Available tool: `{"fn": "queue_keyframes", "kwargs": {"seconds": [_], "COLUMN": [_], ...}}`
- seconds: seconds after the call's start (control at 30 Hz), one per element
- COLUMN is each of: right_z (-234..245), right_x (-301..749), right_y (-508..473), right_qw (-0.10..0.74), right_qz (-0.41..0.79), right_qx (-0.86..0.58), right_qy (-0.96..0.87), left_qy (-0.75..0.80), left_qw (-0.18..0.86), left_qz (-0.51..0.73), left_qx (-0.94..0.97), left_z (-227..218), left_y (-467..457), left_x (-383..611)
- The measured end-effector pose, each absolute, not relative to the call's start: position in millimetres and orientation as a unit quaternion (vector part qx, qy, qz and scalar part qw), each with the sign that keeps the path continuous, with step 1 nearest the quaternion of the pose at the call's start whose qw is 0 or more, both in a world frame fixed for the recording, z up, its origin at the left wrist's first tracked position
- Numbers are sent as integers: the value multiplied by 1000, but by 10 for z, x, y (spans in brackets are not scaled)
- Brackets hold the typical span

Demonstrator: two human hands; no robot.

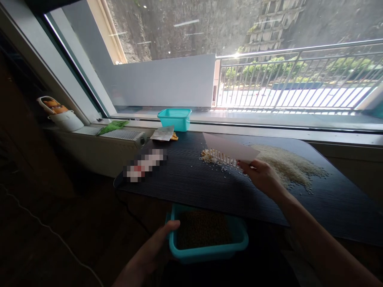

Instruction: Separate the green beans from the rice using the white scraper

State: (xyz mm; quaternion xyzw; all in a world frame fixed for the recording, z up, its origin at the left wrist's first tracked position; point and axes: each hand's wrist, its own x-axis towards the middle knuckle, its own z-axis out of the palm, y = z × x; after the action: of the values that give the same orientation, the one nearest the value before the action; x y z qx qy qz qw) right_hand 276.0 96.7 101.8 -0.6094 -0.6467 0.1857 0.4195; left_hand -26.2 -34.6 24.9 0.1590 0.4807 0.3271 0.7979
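Note:
My left hand (155,249) grips the left rim of a teal plastic tub (209,251) filled with small brown grains, held below the near edge of a dark ribbed mat (185,179). My right hand (261,175) is closed on a pale pink slotted scoop (229,151), tilted with its comb edge resting on the mat. At the scoop's left end lies a small clump of mixed grains (206,156). A wide heap of white rice (287,163) spreads just behind and to the right of that hand.
A second teal tub (175,118) stands on the window sill, with a folded silver packet (163,133) in front of it. A blurred-out pack (145,164) lies on the mat's left part. A radiator (119,135), a green cloth (112,126) and a white appliance (64,117) are at left.

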Motion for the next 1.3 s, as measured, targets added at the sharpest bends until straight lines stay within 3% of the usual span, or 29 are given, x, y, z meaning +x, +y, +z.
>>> {"fn": "queue_keyframes", "kwargs": {"seconds": [0.87,1.3], "right_z": [1021,895], "right_x": [2846,3120], "right_y": [726,-53], "right_qw": [420,407], "right_qz": [255,150], "right_qx": [-575,-645], "right_qy": [-654,-629], "left_qy": [492,500], "left_qw": [793,783], "left_qz": [322,327], "left_qx": [159,174], "left_z": [278,333], "left_y": [-314,-313], "left_x": [-261,-276]}}
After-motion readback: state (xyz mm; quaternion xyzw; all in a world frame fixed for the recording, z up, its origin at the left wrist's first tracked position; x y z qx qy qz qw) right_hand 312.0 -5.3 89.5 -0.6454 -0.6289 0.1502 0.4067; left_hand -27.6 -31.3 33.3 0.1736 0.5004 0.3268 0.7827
